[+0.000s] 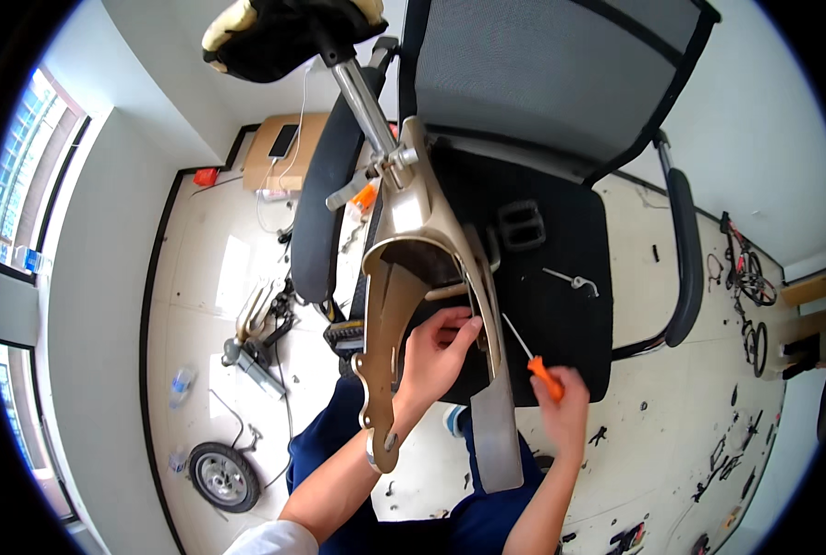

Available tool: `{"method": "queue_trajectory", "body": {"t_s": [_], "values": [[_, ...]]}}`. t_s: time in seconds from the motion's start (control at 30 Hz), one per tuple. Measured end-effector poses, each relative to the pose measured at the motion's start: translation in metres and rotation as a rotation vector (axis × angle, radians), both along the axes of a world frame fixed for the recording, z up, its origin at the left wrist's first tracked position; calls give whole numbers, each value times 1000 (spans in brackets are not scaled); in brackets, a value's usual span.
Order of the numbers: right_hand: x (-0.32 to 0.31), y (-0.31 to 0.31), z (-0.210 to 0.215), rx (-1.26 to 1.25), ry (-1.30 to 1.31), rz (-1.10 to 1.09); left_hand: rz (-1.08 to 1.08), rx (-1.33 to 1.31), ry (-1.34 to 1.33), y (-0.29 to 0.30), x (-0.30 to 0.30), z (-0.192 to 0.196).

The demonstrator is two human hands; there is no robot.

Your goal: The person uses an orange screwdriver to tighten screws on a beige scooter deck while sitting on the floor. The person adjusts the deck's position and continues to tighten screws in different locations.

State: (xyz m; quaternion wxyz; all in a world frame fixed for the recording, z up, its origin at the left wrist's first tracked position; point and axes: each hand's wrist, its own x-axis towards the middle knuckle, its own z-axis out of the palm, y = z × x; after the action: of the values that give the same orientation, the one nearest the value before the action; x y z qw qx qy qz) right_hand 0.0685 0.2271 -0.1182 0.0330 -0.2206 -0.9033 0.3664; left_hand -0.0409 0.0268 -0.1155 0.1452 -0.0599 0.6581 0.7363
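A bronze-coloured bike frame, hollow and open toward me, leans on the chair's seat, its seat post and dark saddle at the upper end. My left hand reaches into the opening, thumb and fingers brought together beside the inner right wall; anything between the fingertips is too small to make out. To the right of the frame, my right hand is closed round the orange handle of a screwdriver. Its thin shaft points up and left, the tip apart from the frame.
On the black mesh chair lie a black pedal and a small silver lever. Left on the floor are a wheel, a metal fork assembly and a cardboard box bearing a phone. Scattered parts lie right.
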Motion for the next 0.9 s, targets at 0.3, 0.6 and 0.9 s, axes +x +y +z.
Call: {"method": "queue_trajectory", "body": {"t_s": [0.3, 0.6, 0.9], "values": [[89, -89, -2, -632, -94, -248, -20, 87, -83, -5, 5, -31], [19, -155, 13, -837, -22, -82, 21, 202, -13, -10, 15, -37], [-17, -159, -6, -883, 116, -73, 108, 144, -25, -3, 2, -9]]}}
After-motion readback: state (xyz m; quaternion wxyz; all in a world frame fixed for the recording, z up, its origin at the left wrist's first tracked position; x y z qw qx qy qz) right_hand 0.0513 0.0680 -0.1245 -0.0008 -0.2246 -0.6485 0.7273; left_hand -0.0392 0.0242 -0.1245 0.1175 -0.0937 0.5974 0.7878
